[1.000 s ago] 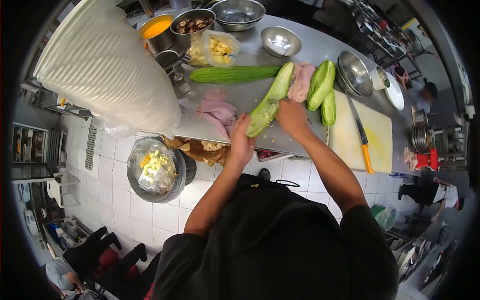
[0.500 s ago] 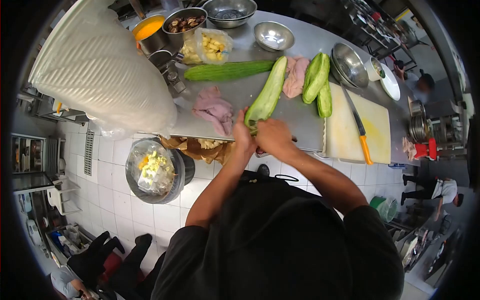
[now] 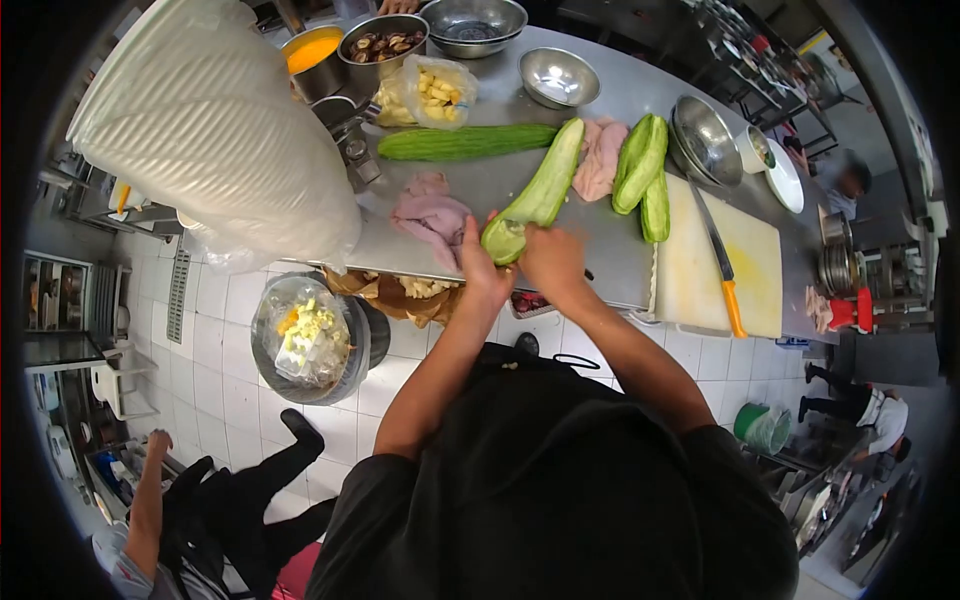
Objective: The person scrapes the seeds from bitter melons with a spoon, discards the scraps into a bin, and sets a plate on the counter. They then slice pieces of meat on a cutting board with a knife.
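Observation:
A halved green gourd (image 3: 545,190), its pale hollowed face up, points away from me over the steel counter. My left hand (image 3: 487,272) is closed round its near end. Against the cut face, my right hand (image 3: 553,262) grips what looks like a spoon (image 3: 514,228); motion blurs the fingers and most of the tool is hidden. Beyond the gourd lies a whole green gourd (image 3: 465,142). Right of it are a pink cloth (image 3: 600,160) and several cut gourd pieces (image 3: 640,165). Another crumpled pink cloth (image 3: 430,213) lies left of my left hand.
A knife (image 3: 715,235) with an orange handle rests on the white cutting board (image 3: 760,240). Metal bowls (image 3: 560,78) and a bag of yellow chunks (image 3: 438,92) stand farther back. A wrapped container stack (image 3: 220,140) leans at left. Below is a lined bin (image 3: 262,340); other people are nearby.
My right hand has shifted slightly up and right along the gourd's near end, uncovering more of its hollow. At lower left, another person's arm and legs have moved.

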Action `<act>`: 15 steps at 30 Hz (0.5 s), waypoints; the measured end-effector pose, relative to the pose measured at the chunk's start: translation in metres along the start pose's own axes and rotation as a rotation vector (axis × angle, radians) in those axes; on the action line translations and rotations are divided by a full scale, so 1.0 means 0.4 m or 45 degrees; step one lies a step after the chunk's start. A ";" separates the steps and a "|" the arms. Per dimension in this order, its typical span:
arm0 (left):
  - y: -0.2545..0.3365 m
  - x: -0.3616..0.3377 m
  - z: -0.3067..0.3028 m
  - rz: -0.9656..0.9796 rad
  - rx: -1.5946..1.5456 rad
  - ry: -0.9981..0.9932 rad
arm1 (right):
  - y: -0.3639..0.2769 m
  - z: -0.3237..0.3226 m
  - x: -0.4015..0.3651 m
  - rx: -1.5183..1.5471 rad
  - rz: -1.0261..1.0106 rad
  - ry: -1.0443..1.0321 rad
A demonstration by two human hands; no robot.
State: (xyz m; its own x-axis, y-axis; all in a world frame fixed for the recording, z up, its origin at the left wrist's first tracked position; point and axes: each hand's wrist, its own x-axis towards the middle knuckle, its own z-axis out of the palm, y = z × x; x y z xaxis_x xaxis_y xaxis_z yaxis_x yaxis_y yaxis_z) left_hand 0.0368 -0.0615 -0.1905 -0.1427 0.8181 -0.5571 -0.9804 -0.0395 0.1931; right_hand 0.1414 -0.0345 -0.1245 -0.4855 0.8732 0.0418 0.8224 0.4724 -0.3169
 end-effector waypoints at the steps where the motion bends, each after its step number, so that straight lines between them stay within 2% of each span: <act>1: -0.003 0.008 -0.007 -0.002 -0.012 -0.022 | -0.010 0.006 -0.014 -0.009 -0.005 -0.016; 4: 0.003 0.003 0.000 -0.031 -0.030 -0.008 | -0.017 0.003 -0.024 0.013 0.009 -0.018; 7: 0.004 -0.009 0.010 -0.051 -0.006 0.035 | 0.002 -0.005 -0.008 0.121 0.099 0.088; 15: 0.000 -0.005 0.014 -0.037 -0.059 0.054 | 0.002 0.027 -0.013 0.035 -0.001 0.089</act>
State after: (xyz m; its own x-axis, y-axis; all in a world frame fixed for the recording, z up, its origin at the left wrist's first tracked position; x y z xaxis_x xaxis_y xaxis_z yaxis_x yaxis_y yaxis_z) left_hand 0.0380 -0.0600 -0.1848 -0.1189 0.7943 -0.5958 -0.9893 -0.0438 0.1391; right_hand 0.1412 -0.0400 -0.1350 -0.4633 0.8796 0.1078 0.8131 0.4703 -0.3431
